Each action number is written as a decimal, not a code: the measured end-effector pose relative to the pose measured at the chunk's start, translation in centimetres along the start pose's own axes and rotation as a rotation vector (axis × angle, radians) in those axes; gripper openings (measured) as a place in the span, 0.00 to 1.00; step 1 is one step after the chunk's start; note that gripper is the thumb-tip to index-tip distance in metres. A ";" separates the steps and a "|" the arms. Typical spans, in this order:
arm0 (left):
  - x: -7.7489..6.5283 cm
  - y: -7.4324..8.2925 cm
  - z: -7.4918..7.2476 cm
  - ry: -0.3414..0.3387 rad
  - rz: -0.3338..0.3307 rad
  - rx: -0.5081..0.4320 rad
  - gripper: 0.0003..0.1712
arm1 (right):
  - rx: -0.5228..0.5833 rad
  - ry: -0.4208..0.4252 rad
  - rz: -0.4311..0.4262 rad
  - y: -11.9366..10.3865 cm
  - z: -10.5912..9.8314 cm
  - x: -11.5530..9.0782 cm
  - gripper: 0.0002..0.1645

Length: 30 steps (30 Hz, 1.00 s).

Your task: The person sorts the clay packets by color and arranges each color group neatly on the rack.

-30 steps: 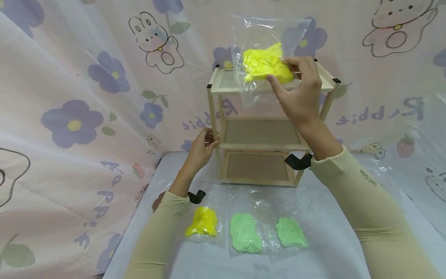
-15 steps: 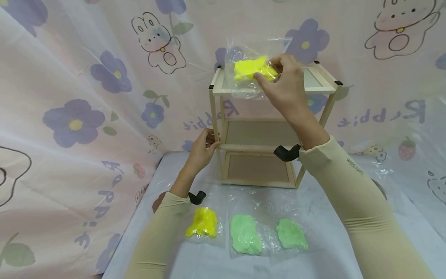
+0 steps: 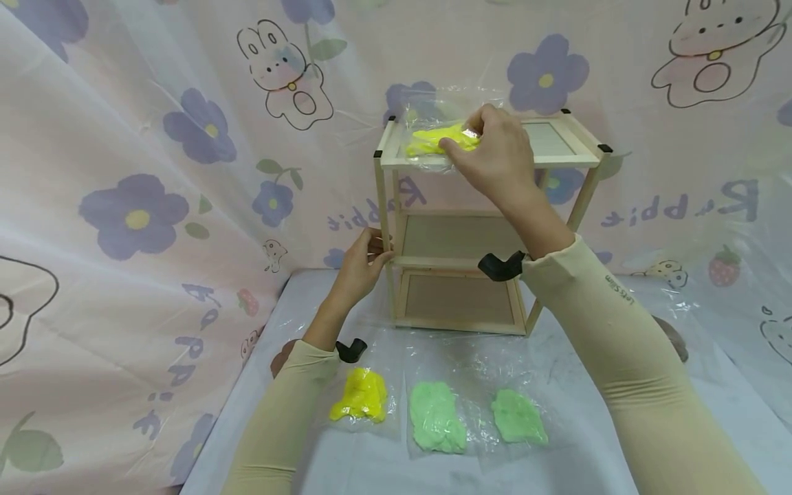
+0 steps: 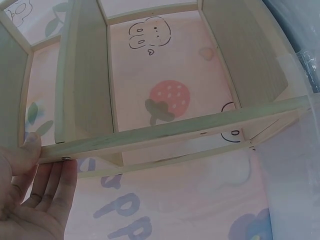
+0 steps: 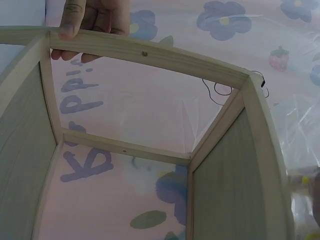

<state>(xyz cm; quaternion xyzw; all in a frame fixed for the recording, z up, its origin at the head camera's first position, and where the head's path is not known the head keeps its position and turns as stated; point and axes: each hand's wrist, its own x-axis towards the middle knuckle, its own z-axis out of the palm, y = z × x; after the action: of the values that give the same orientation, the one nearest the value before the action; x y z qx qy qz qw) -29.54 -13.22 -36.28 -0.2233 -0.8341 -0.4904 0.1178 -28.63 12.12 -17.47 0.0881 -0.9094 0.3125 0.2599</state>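
Note:
My right hand (image 3: 500,155) pinches a clear plastic bag with a bright yellow lump of modelling clay (image 3: 427,141) between thumb and fingers. The bag lies low over the left part of the top tier of a small wooden shelf rack (image 3: 458,262). My left hand (image 3: 360,267) grips the rack's left front post near the middle tier. In the left wrist view, the thumb of the left hand (image 4: 30,185) is on one side of the post and the fingers on the other. In the right wrist view, the clear bag (image 5: 305,150) shows at the right edge.
In front of the rack lie a bag of yellow clay (image 3: 360,395) and two bags of green clay (image 3: 436,418) on the white tabletop (image 3: 383,467). Brown lumps (image 3: 671,337) show partly behind the sleeves. A patterned curtain (image 3: 204,227) hangs behind and at the left.
My right hand has lowered the yellow clay bag from above the rack down to its top tier, moving slightly left. The bag has tipped from upright to nearly flat. My left hand stays put.

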 end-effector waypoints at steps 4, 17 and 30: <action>0.0 0.0 0.0 -0.001 0.000 0.005 0.19 | -0.039 -0.055 0.008 -0.2 -0.2 0.3 0.37; 0.1 0.0 0.1 0.012 0.009 0.014 0.18 | 0.212 -0.023 0.017 0.5 -1.1 -0.4 0.40; 0.1 -0.1 0.2 0.023 0.013 -0.004 0.17 | 0.397 0.376 -0.294 3.1 -1.0 -2.5 0.20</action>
<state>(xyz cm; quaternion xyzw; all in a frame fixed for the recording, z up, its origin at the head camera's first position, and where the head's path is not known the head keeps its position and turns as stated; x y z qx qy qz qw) -29.66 -13.09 -36.44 -0.2236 -0.8302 -0.4938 0.1301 -27.09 15.17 -19.79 0.2082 -0.7440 0.4541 0.4437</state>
